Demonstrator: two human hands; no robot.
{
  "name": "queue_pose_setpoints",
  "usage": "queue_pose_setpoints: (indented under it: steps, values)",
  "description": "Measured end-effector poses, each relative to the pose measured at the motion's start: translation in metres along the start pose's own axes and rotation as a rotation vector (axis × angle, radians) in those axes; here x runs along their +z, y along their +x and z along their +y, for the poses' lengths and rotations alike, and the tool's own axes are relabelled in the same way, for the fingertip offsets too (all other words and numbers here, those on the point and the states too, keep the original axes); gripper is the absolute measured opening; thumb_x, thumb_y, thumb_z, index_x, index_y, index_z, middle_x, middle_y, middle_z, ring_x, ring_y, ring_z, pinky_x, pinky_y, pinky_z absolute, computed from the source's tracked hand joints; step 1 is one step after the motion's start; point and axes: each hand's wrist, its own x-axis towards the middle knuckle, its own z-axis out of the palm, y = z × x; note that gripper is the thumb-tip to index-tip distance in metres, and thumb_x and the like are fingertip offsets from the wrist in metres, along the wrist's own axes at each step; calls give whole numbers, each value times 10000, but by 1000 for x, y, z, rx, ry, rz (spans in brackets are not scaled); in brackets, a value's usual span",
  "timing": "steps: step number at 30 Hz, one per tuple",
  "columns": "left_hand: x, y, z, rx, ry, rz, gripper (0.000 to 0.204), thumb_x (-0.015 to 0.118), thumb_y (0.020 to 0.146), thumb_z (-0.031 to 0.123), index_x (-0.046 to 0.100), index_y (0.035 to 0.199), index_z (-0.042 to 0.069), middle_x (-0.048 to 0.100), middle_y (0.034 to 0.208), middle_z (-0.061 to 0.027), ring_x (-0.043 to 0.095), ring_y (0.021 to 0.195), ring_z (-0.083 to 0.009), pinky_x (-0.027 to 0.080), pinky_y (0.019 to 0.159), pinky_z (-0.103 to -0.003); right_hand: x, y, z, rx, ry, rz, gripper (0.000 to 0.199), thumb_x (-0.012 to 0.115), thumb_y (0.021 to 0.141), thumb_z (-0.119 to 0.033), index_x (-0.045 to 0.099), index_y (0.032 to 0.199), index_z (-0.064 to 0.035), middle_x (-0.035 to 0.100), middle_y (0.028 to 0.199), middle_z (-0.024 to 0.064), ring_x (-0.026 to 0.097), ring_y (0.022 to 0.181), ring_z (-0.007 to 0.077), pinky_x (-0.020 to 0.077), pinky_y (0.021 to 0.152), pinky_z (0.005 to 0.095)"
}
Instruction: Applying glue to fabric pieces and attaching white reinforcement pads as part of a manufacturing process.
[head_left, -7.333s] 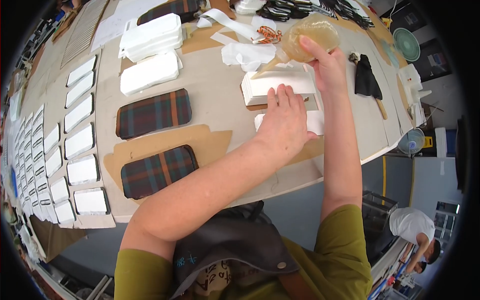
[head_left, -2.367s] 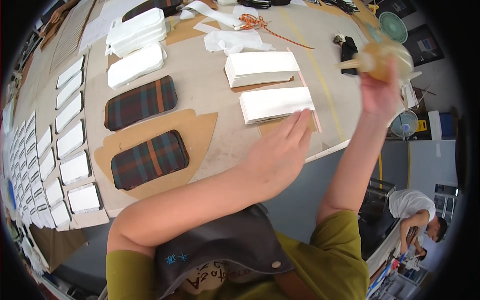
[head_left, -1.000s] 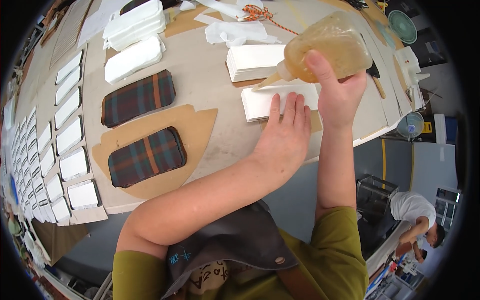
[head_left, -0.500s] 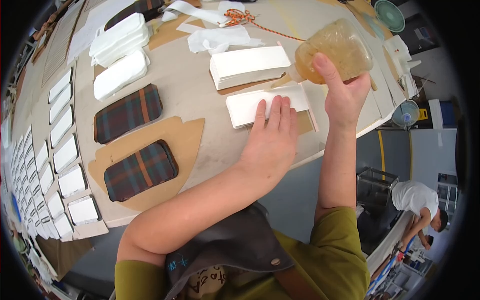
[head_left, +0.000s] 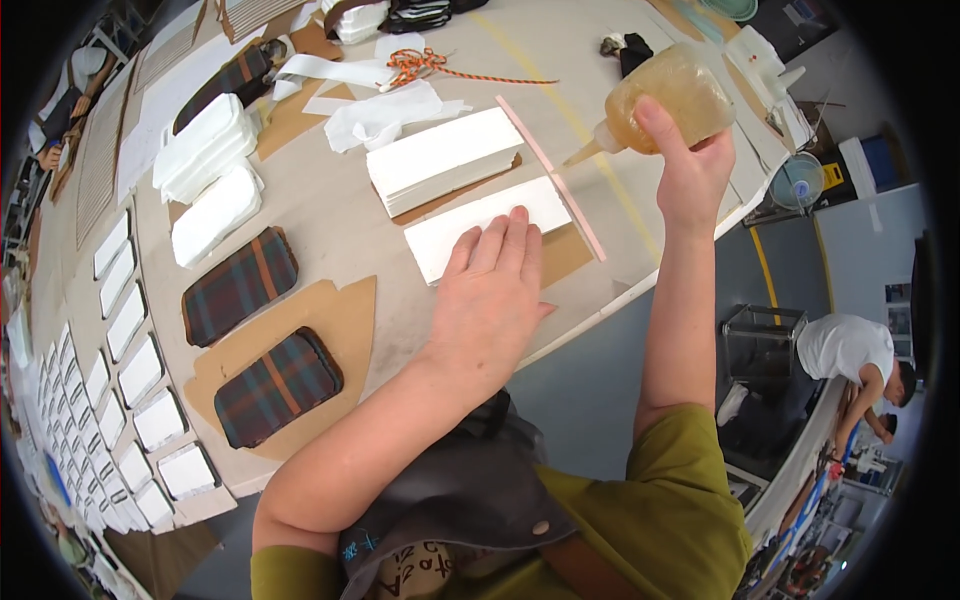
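My left hand (head_left: 485, 295) lies flat on a white rectangular piece (head_left: 543, 203), fingers stretched out. A pale brown board shows under its right end. In my right hand (head_left: 697, 175), raised above the table, is a translucent squeeze bottle (head_left: 690, 90) of amber liquid, thumb across its side. The tapered nozzle tilts down to the left, beyond the right end of the white piece and near a thin pink strip (head_left: 535, 147). Just behind the white piece sits a stack of similar white pieces (head_left: 450, 150).
To the left are plaid padded panels (head_left: 240, 285), one on brown card (head_left: 355, 320), and white pads (head_left: 215, 212). Many white rectangles (head_left: 160, 420) stand in rows further left. An orange cord (head_left: 415, 65) lies at the back. A person (head_left: 845, 345) bends over another bench at right.
The bottle's nozzle has gone from over the white piece to past its right end. My left hand stays flat on the piece. The whole view has turned somewhat.
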Motion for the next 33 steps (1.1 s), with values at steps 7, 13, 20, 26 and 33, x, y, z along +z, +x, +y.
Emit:
queue_pose_setpoints:
  steps: [7,13,20,26,33]
  values:
    - [-2,4,-3,-5,-5,-26,707,782,779,342,527,1327,-24,493,1424,-150,489,1253,-277,395,1063,-402,11,-7,5,35,85,-32,508,851,793,-123,560,1182,22,675,1068,92,659,951,155,536,858,290]
    - [-7,6,-3,-8,-53,-17,672,790,778,314,545,1319,0,518,1357,-139,500,1216,-293,420,1029,-412,-6,-2,5,13,4,25,500,852,791,-126,565,1174,16,674,1069,90,655,966,152,535,849,281]
    - [-15,7,-6,-71,-87,-34,592,791,784,284,598,1286,38,532,1258,-134,501,1188,-309,438,994,-427,0,1,18,33,90,58,435,846,797,-153,606,1122,9,685,1045,82,661,932,150,534,825,290]
    - [-16,8,-7,-30,-93,-34,575,791,782,272,609,1278,44,541,1246,-120,509,1157,-298,446,983,-419,-15,0,19,174,126,25,421,840,788,-139,619,1113,11,685,1029,87,658,929,159,517,842,294]
    - [-20,8,-13,-14,-97,-36,559,786,783,256,612,1272,49,572,1226,-107,527,1144,-288,461,974,-414,-19,2,28,184,138,16,430,835,777,-140,625,1118,16,687,1029,87,661,931,159,517,844,305]
